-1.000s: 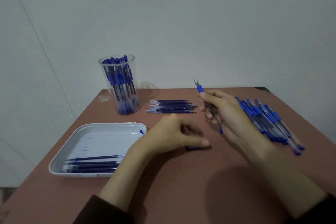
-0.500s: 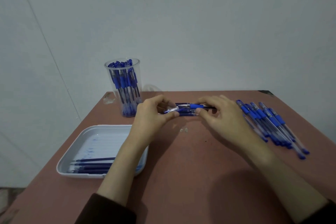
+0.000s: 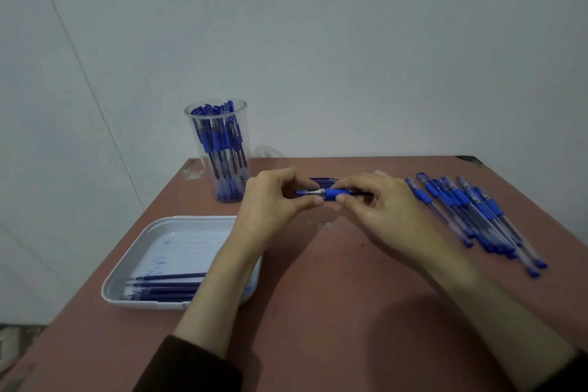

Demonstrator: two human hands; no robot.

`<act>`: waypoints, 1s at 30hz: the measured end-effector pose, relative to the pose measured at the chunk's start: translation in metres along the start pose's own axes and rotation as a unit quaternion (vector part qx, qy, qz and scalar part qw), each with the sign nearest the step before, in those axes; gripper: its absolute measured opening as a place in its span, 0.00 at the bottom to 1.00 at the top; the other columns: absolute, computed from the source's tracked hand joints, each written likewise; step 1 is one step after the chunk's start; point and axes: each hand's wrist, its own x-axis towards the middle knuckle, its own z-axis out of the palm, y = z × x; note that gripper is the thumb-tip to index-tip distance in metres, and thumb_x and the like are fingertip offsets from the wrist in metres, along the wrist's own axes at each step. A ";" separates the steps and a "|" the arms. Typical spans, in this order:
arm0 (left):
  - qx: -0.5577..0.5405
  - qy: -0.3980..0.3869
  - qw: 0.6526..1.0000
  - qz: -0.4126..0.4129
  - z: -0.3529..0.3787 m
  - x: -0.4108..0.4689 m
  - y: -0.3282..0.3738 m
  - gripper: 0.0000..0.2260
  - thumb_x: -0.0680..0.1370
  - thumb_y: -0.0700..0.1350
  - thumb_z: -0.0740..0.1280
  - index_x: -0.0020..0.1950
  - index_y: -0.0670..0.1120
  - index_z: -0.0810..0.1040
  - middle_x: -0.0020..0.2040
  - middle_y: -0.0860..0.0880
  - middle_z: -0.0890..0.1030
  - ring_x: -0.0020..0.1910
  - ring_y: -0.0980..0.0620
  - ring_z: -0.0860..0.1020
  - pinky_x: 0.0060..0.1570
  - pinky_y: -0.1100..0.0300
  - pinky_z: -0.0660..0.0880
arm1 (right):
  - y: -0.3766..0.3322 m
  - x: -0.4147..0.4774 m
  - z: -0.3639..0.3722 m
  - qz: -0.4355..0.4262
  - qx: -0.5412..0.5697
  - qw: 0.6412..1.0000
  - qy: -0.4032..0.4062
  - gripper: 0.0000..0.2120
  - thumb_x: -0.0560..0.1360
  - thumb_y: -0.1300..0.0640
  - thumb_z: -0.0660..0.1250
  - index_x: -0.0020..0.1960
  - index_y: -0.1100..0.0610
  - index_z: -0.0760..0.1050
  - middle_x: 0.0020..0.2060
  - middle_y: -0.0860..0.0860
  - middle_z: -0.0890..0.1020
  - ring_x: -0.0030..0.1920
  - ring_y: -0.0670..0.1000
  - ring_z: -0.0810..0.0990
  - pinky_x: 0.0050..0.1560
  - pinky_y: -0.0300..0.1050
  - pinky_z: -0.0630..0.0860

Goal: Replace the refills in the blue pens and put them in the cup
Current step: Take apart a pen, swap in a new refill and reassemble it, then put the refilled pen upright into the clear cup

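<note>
One blue pen (image 3: 334,192) is being held level just above the desk (image 3: 334,312), between the two hands. Its metal tip end is being pinched by the left hand (image 3: 273,204). Its blue grip sleeve is being pinched by the right hand (image 3: 378,210), with thumb and fingers curled round it. The tip is being turned on or off; which of the two cannot be told, since the joint is half covered by fingers.

The task is being judged as well under way. The clear cup (image 3: 219,149), at the far left of the desk, is being crowded by many finished pens standing upright. Several bare refills (image 3: 165,288), taken to be the spent ones, are being kept in the white tray (image 3: 178,242) at the near left. A small stack of fresh refills (image 3: 324,180) is being hidden for the most part behind the hands.

A row of pens (image 3: 471,213) is being left lying at the right, well apart from the cup. These, and the pen in hand, are being counted as the work that remains.
</note>
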 end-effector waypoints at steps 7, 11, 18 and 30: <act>0.001 -0.003 1.000 0.006 -0.003 0.001 -0.001 0.06 0.66 0.44 0.78 0.40 0.49 0.83 0.35 0.51 0.82 0.31 0.58 0.76 0.35 0.67 0.72 | -0.002 0.002 0.004 0.030 0.070 0.997 -0.012 0.07 0.75 0.57 0.69 0.50 0.49 0.84 0.39 0.43 0.82 0.46 0.50 0.76 0.50 0.48 0.73; -0.009 -0.005 1.000 0.011 -0.006 -0.001 0.001 0.06 0.67 0.42 0.77 0.39 0.50 0.83 0.34 0.52 0.82 0.30 0.60 0.76 0.33 0.70 0.70 | -0.004 0.001 0.006 0.039 0.085 0.995 -0.024 0.08 0.75 0.57 0.69 0.51 0.47 0.83 0.39 0.44 0.82 0.46 0.47 0.76 0.49 0.44 0.73; 0.003 0.058 0.997 0.052 -0.022 -0.005 0.000 0.10 0.71 0.46 0.74 0.50 0.53 0.81 0.41 0.58 0.81 0.39 0.63 0.78 0.41 0.73 0.71 | -0.023 0.010 0.017 0.037 0.182 0.981 -0.052 0.10 0.76 0.60 0.68 0.45 0.45 0.79 0.36 0.48 0.83 0.37 0.43 0.79 0.40 0.35 0.73; 0.129 0.200 0.971 0.018 -0.096 0.040 -0.038 0.33 0.73 0.51 0.71 0.74 0.53 0.61 0.71 0.47 0.66 0.68 0.48 0.65 0.66 0.57 0.62 | -0.133 0.153 0.024 -0.055 0.296 0.947 0.115 0.05 0.79 0.61 0.62 0.48 0.52 0.67 0.37 0.52 0.83 0.32 0.39 0.76 0.42 0.39 0.74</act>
